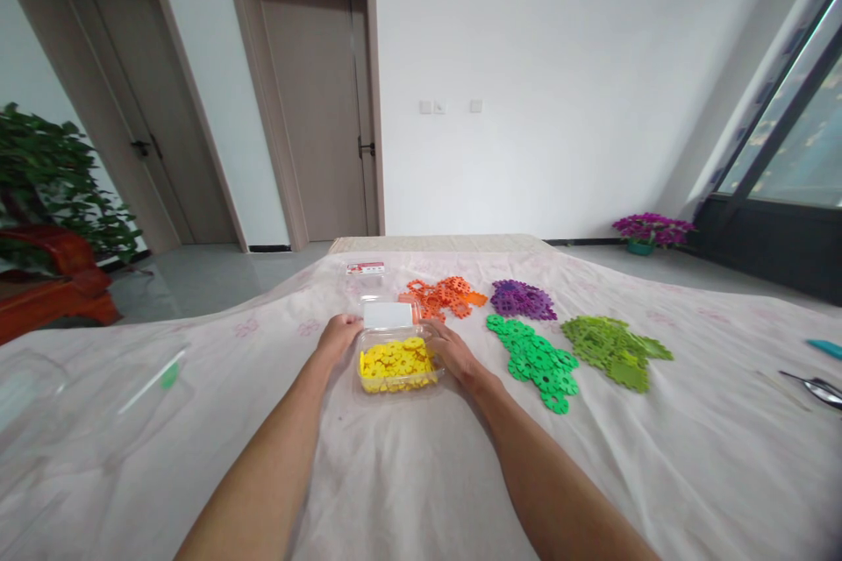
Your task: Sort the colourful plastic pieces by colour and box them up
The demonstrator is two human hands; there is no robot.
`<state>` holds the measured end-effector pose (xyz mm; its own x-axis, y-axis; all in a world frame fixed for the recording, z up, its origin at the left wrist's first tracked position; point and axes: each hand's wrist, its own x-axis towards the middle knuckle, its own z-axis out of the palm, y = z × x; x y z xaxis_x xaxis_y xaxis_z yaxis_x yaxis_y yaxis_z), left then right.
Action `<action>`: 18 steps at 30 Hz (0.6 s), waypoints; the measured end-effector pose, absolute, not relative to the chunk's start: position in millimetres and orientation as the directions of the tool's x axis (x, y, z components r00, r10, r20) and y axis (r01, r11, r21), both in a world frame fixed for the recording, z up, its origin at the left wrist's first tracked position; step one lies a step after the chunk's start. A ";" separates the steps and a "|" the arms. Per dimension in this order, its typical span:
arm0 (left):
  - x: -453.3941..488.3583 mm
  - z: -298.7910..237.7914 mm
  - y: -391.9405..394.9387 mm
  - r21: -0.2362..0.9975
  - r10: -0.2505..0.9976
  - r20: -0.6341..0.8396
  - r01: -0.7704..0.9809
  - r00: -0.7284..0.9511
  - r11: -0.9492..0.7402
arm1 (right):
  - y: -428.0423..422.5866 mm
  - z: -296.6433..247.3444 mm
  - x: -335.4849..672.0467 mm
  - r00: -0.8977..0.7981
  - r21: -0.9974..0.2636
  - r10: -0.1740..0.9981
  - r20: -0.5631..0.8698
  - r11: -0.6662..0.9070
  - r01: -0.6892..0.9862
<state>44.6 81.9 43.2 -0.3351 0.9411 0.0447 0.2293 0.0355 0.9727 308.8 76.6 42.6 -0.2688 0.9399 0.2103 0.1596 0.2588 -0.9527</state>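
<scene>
A clear plastic box [401, 385] filled with yellow snowflake-shaped plastic pieces [398, 359] sits on the cloth in front of me. Its lid [388, 314], with a white label, appears tipped open at the back. My left hand [340, 334] grips the lid's left side near the back corner, fingers curled and partly hidden. At the box's back right corner, my right hand [453, 352] has its fingers around the rim. Just behind lie orange pieces [447, 296] in a loose pile. Green pieces [536, 359] are spread to the right of my right hand.
Purple pieces [523, 299] and olive-green pieces [615, 349] lie farther right. Another clear plastic container [365, 276] with a red-and-white label stands behind the lid. More clear plastic packaging [132, 403] rests at left. Scissors [822, 389] are by the right edge on the tablecloth [408, 491].
</scene>
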 end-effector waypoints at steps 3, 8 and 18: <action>46.1 52.6 73.0 0.982 0.923 0.115 0.183 -0.367 -0.050 | 71.0 44.1 308.0 -0.250 -0.967 0.945 0.210 0.238 0.088; 43.2 64.7 47.5 0.902 0.861 0.405 0.290 -0.307 -0.320 | 67.8 39.9 308.2 -0.144 -0.969 0.959 0.246 0.245 -0.025; 52.6 60.2 -3.8 0.407 0.739 0.666 0.779 0.103 -0.476 | 77.0 38.2 316.0 -0.173 -0.973 0.967 0.186 0.157 -0.171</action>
